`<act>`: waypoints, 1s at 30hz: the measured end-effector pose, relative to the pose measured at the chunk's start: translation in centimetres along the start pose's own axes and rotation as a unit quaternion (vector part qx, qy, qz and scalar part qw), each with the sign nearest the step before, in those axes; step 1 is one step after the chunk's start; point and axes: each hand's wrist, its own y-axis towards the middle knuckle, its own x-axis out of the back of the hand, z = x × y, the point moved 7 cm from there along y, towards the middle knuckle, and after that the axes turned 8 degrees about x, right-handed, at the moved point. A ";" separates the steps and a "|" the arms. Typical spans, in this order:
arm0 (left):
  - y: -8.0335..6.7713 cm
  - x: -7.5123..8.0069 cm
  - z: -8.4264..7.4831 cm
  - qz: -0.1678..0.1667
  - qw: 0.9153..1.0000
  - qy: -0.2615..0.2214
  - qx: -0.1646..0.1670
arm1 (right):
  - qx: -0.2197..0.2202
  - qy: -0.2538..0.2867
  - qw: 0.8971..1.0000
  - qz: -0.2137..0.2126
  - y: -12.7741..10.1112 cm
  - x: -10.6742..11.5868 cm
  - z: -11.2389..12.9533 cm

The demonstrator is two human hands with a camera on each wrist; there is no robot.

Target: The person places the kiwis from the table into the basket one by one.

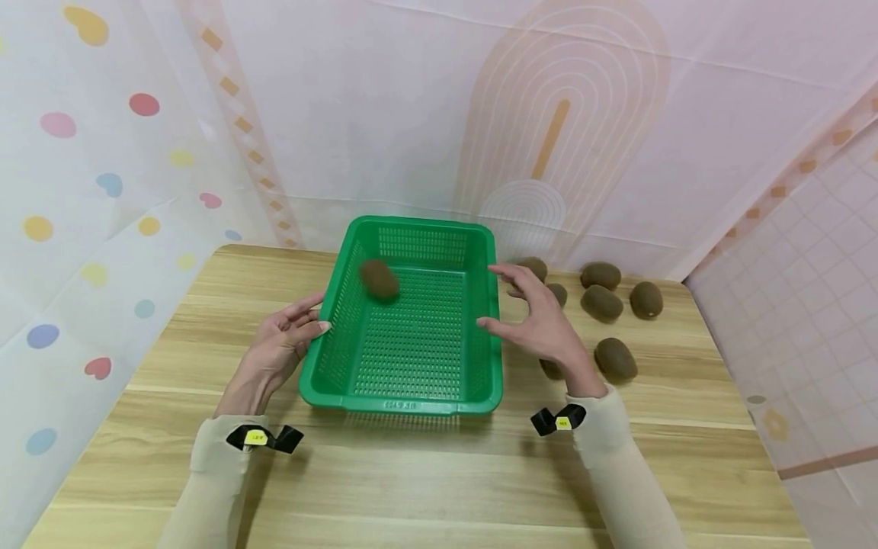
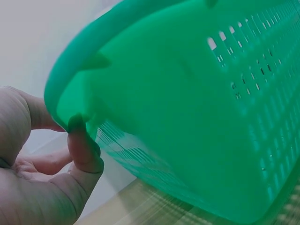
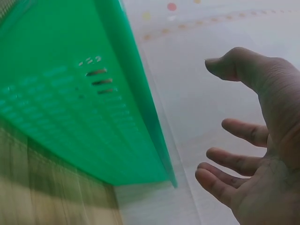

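1. Head view: wooden counter [image 1: 425,488] fills the frame, patterned curtain walls behind and on both sides.
2. Green basket [image 1: 411,385] sits mid-counter, long axis running away from the person, perforated walls and floor.
3. Left hand [image 1: 277,352] at the basket's left wall, near corner. Left wrist view shows fingertips [image 2: 84,150] touching the underside of the rim; fingers fairly straight, grip loose, not wrapped round anything.
4. Right hand [image 1: 542,320] just off the basket's right rim, over the counter. Fingers spread and relaxed, grip holds nothing. Right wrist view confirms a gap between palm and basket wall.
5. One kiwi [image 1: 379,278] is inside the basket near the far-left corner, blurred; cannot tell if it rests on the floor of the basket or is just above it.
6. Loose kiwis on the counter, right of the basket: a cluster of three [image 1: 602,303] at the far right, one [image 1: 615,358] just beside the right wrist, others partly hidden behind the right hand.
7. Black clips with yellow tags on both sleeves at the wrists.
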 end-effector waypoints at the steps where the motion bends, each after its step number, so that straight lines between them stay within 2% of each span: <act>1: 0.0 0.0 0.0 -0.001 1.000 -0.001 0.001 | -0.002 -0.006 1.000 -0.001 -0.1 0.2 -0.1; 12: -0.2 0.1 0.0 -0.008 1.000 -0.007 0.010 | -0.006 -0.066 0.998 -0.024 -1.4 2.5 -1.3; 22: -0.2 0.1 0.1 -0.010 1.000 -0.009 0.017 | -0.017 -0.075 0.996 -0.047 -3.1 4.2 -3.2; 30: -0.2 0.1 0.2 -0.015 1.000 -0.011 0.021 | -0.049 -0.102 0.991 -0.064 -4.6 5.5 -5.0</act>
